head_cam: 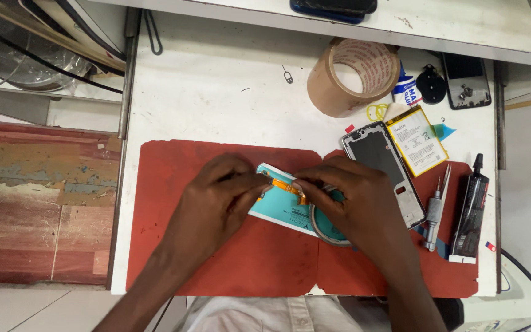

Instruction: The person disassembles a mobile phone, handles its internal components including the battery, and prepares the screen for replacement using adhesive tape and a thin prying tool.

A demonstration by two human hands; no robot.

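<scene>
Red mat (228, 258) is covering the near part of the white bench (216, 80), and we are seeing both hands working over its middle. Our left hand (216, 200) is pinching, thumb and fingertips drawn together, on the left end of an orange flex strip (285, 184); our right hand (354, 200) is pinching the strip's right end the same way, so the strip is running between the two hands. Under the strip a teal panel (278, 212) is lying flat on the mat, tilted, its left corner hidden by the left fingers. A thin ring (319, 229), perhaps a small tape reel, is peeking out from under the right hand; we cannot tell whether the hand is touching it. Just beside the right hand a phone frame (379, 157) is lying at a slant, and a yellow-edged battery (418, 140) is touching its upper right side. Right of these, a screwdriver (436, 209) and a black glue tube (469, 215) are lying near each other, roughly upright in the view. Farther back on the bare bench a roll of brown tape (354, 75) is standing on its side, with a black round part (431, 84) and a dark tray (466, 80) well to its right.
</scene>
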